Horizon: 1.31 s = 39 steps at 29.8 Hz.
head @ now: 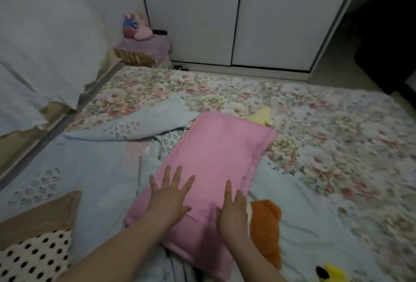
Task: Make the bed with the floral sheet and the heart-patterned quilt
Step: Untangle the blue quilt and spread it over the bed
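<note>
Grip flat and straight-fingered, left hand [171, 194] and right hand [233, 211] both resting on pillow [220, 146] (pink), atop rumpled quilt [94, 164], over floral sheet [315, 124].

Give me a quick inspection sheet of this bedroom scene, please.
Surface: pink-flowered floral sheet lies spread out.
Job's things: pale blue heart-patterned quilt rumpled, partly folded back.
Clutter: pink rectangular pillow on the quilt; orange plush toy beside it; polka-dot cushion.
Hands: left hand and right hand flat on the pillow, fingers straight.
Cables: nothing seen.
Surroundings: white wardrobe doors; plush toys on a small stand.
</note>
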### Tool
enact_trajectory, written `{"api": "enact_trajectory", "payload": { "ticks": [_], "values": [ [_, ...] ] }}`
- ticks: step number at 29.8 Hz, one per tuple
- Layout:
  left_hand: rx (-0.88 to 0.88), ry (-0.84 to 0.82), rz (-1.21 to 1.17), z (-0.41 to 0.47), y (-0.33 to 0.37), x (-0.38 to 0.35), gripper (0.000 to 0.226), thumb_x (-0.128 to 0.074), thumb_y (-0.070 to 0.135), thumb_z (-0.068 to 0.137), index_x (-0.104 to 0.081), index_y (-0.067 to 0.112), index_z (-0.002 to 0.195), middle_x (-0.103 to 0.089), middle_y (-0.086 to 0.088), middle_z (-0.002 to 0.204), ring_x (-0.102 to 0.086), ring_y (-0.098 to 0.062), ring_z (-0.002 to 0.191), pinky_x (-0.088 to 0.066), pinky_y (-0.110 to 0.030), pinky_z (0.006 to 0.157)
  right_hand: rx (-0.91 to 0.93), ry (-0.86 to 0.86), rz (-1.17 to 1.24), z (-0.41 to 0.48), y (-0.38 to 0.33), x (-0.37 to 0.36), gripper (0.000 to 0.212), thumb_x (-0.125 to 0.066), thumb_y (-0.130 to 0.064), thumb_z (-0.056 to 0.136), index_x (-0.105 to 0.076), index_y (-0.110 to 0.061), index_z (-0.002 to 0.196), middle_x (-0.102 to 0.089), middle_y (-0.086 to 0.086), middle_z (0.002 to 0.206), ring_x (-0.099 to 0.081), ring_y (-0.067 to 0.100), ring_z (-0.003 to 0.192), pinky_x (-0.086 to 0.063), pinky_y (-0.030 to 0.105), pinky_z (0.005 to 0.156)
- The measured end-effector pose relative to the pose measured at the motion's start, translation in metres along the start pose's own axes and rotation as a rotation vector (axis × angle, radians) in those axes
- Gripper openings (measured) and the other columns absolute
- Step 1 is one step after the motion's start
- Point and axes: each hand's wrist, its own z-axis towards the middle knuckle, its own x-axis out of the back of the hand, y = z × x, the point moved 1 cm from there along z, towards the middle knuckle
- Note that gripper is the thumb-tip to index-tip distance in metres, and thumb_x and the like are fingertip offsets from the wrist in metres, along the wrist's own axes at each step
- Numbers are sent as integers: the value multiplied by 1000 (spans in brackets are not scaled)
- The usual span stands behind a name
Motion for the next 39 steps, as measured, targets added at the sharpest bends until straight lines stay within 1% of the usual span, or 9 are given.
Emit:
{"api": "enact_trajectory", "payload": {
  "ticks": [10, 16, 20, 23, 27, 30, 34, 36, 39],
  "values": [
    [95, -12, -171, 207, 25, -34, 106, -58, 67, 84, 24, 44, 148, 16, -5, 164, 5, -40, 149, -21, -73, 108, -344, 62, 382, 174, 49, -60, 100, -53, -58, 92, 15, -21, 155, -2, 29, 159, -16, 42, 146, -23, 47, 115],
    [206, -135, -261, 279, 8, -124, 110, -52, 85, 71, 27, 56, 142, 7, -14, 161, 3, -43, 147, -15, -77, 104, -453, -54, 163, 218, 60, -148, 123, -55, -80, 73, 19, -23, 153, -10, 26, 154, -20, 39, 139, -36, 57, 99],
    [144, 2, -81, 298, 27, -172, 92, -44, 77, 83, 7, 47, 152, -26, -14, 145, -28, -38, 133, -35, -62, 98, -336, 101, -9, 236, 68, -186, 112, -74, -64, 67, -24, -15, 155, -51, 24, 117, -50, 35, 97, -43, 45, 74],
    [87, 67, 41, 305, 33, -187, 79, -53, 62, 89, -17, 37, 155, -45, -16, 131, -46, -37, 116, -44, -46, 87, -175, 174, -107, 236, 73, -203, 69, -71, -20, 78, -49, -13, 143, -56, 19, 94, -51, 32, 78, -43, 41, 62],
    [-36, 246, 32, 281, 52, -185, 52, -82, 10, 56, -75, 17, 107, -55, -16, 67, -55, -32, 51, -41, -30, 45, -37, 165, -163, 214, 80, -194, 64, -45, -1, 76, -57, -14, 137, -58, 19, 90, -52, 31, 70, -45, 40, 55],
    [-116, 310, 28, 242, 58, -154, 28, -69, 8, 60, -78, 15, 85, -49, -11, 54, -48, -27, 38, -32, -24, 38, -7, 192, -135, 187, 75, -164, 60, -36, -4, 76, -63, -13, 130, -56, 19, 84, -53, 33, 67, -44, 40, 50],
    [-199, 287, 46, 184, 51, -135, 41, -84, 6, 41, -78, 15, 80, -48, -8, 50, -45, -24, 32, -27, -21, 35, 21, 230, -130, 137, 68, -136, 56, -38, -10, 74, -67, -14, 122, -55, 15, 80, -53, 31, 65, -41, 38, 48],
    [-211, 327, 78, 158, 41, -123, 27, -61, 8, 62, -77, 15, 83, -47, -7, 51, -45, -22, 33, -29, -22, 35, 58, 203, -146, 115, 58, -121, 55, -39, -12, 75, -66, -16, 123, -55, 12, 81, -53, 30, 67, -40, 36, 48],
    [-163, 383, 87, 114, 21, -103, 43, -38, 6, 68, -77, 13, 86, -48, -7, 52, -45, -22, 33, -29, -22, 35, 98, 219, -170, 89, 30, -95, 55, -38, -12, 76, -66, -17, 123, -57, 11, 83, -54, 30, 68, -39, 36, 48]
  ]
}}
